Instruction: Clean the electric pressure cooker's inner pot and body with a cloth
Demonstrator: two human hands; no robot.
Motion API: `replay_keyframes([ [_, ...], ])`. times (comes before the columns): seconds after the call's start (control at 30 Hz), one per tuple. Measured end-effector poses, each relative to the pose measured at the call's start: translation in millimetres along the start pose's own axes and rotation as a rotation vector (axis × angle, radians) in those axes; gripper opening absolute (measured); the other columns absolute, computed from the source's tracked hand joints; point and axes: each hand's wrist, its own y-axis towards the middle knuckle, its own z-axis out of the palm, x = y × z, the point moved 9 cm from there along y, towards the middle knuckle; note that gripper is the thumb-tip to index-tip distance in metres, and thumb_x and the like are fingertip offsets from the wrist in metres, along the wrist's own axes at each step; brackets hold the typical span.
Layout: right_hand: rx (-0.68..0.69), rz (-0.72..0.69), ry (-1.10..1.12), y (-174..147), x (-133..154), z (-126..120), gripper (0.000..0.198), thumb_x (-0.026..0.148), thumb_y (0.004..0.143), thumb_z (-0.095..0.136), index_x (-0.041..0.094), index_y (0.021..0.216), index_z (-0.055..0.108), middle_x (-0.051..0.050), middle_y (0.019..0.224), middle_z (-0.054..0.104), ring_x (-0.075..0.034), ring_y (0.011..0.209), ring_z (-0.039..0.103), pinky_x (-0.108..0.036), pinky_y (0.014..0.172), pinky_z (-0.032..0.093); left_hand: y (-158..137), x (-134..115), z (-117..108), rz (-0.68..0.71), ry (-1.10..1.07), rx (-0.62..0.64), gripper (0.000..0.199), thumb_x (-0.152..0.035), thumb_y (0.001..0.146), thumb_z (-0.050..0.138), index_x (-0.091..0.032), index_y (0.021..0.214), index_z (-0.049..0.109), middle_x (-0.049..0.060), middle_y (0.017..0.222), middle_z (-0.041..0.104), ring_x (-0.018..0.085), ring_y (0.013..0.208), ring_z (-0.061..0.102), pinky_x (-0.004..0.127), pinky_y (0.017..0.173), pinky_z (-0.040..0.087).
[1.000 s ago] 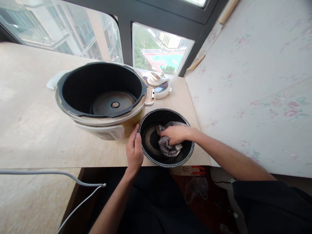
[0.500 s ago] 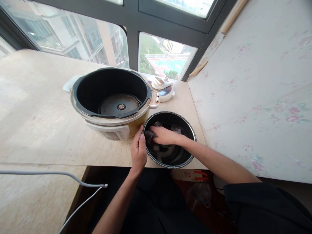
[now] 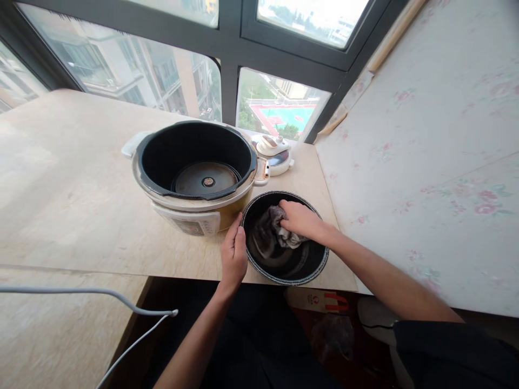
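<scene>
A black inner pot point(image 3: 314, 267) stands on the beige counter point(image 3: 81, 216) near its front edge. My right hand point(image 3: 300, 220) is inside the pot, closed on a grey cloth point(image 3: 275, 229) that presses against the pot's far inner wall. My left hand point(image 3: 234, 254) rests flat against the pot's left outer side, fingers together. Just behind and to the left stands an open electric cooker point(image 3: 194, 208), its dark cavity showing a round heating plate point(image 3: 206, 180).
A white cooker lid point(image 3: 275, 154) lies behind the pot by the window. A floral-papered wall point(image 3: 425, 151) rises at the right. A white cable point(image 3: 121, 300) runs over the lower shelf at the left. Boxes and a bag lie on the floor below.
My right hand has swept the cloth from the pot's left side round to its far wall. The left hand stays against the pot. The view has shifted a little.
</scene>
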Motion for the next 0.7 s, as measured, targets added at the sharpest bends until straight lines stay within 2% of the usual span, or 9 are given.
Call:
replay_keyframes([
  [0.1,-0.092,0.033,0.065,5.9,18.4,6.7,0.028,0.019,0.091,0.051,0.012,0.118,0.053,-0.019,0.118,0.066,-0.031,0.105,0.066,-0.038,0.085,0.050,-0.1,0.4,-0.2,-0.005,-0.005,-0.006,0.044,-0.038,0.101,0.050,-0.016,0.134,0.068,0.012,0.141,0.063,0.025,0.134,0.058,0.041,0.117,0.043],
  [0.17,-0.059,-0.048,0.148,10.1,40.3,22.7,0.029,0.017,0.089,0.053,0.011,0.118,0.053,-0.018,0.118,0.065,-0.029,0.105,0.066,-0.036,0.086,0.051,-0.1,0.3,-0.5,-0.004,-0.007,-0.011,0.044,-0.038,0.101,0.050,-0.016,0.134,0.068,0.012,0.141,0.064,0.025,0.134,0.058,0.041,0.117,0.043],
  [0.23,0.000,-0.186,0.206,10.0,63.4,38.1,0.034,0.015,0.086,0.057,0.010,0.118,0.054,-0.019,0.120,0.064,-0.027,0.105,0.065,-0.035,0.088,0.051,0.0,-0.1,-0.6,-0.002,-0.008,-0.015,0.044,-0.038,0.101,0.050,-0.015,0.134,0.068,0.012,0.140,0.064,0.025,0.134,0.058,0.040,0.117,0.044],
  [0.33,0.148,-0.418,0.210,-2.5,87.6,52.8,0.042,0.015,0.080,0.063,0.009,0.121,0.058,-0.019,0.123,0.065,-0.028,0.106,0.065,-0.035,0.089,0.052,0.2,-0.3,-0.6,-0.004,-0.012,-0.024,0.044,-0.039,0.101,0.050,-0.015,0.133,0.068,0.013,0.139,0.065,0.025,0.133,0.058,0.041,0.117,0.044],
  [0.43,0.443,-0.565,0.121,-27.3,89.3,64.5,0.047,0.018,0.075,0.069,0.014,0.122,0.065,-0.014,0.117,0.071,-0.028,0.104,0.068,-0.034,0.086,0.053,0.5,-0.7,-1.2,-0.008,-0.009,-0.036,0.045,-0.042,0.101,0.051,-0.016,0.132,0.069,0.013,0.138,0.066,0.026,0.133,0.059,0.043,0.117,0.043],
  [0.5,0.607,-0.528,0.011,-39.4,73.3,68.1,0.053,0.021,0.074,0.072,0.018,0.126,0.067,-0.012,0.116,0.073,-0.030,0.106,0.069,-0.035,0.085,0.053,0.5,-0.8,-1.1,-0.011,-0.010,-0.029,0.046,-0.043,0.100,0.051,-0.016,0.132,0.069,0.013,0.138,0.066,0.026,0.133,0.058,0.042,0.117,0.043],
  [0.57,0.643,-0.411,-0.102,-39.8,50.4,65.6,0.057,0.022,0.072,0.073,0.022,0.130,0.068,-0.012,0.120,0.073,-0.033,0.109,0.069,-0.038,0.085,0.054,0.4,-0.9,-1.0,-0.012,-0.013,-0.014,0.046,-0.043,0.100,0.052,-0.015,0.133,0.069,0.013,0.137,0.066,0.026,0.133,0.058,0.041,0.116,0.044],
  [0.63,0.570,-0.316,-0.179,-31.7,32.0,59.9,0.055,0.021,0.072,0.072,0.021,0.126,0.069,-0.014,0.120,0.073,-0.036,0.109,0.069,-0.040,0.082,0.055,0.3,-0.5,-1.2,-0.010,-0.013,-0.002,0.046,-0.043,0.100,0.052,-0.016,0.133,0.068,0.013,0.138,0.066,0.026,0.133,0.058,0.041,0.116,0.044],
  [0.7,0.404,-0.255,-0.193,-17.6,22.1,51.1,0.048,0.020,0.074,0.067,0.018,0.122,0.069,-0.016,0.118,0.072,-0.037,0.106,0.070,-0.040,0.078,0.055,0.4,0.8,-1.9,-0.010,-0.010,0.004,0.046,-0.044,0.100,0.052,-0.017,0.134,0.068,0.012,0.139,0.065,0.026,0.133,0.059,0.041,0.116,0.045],
])
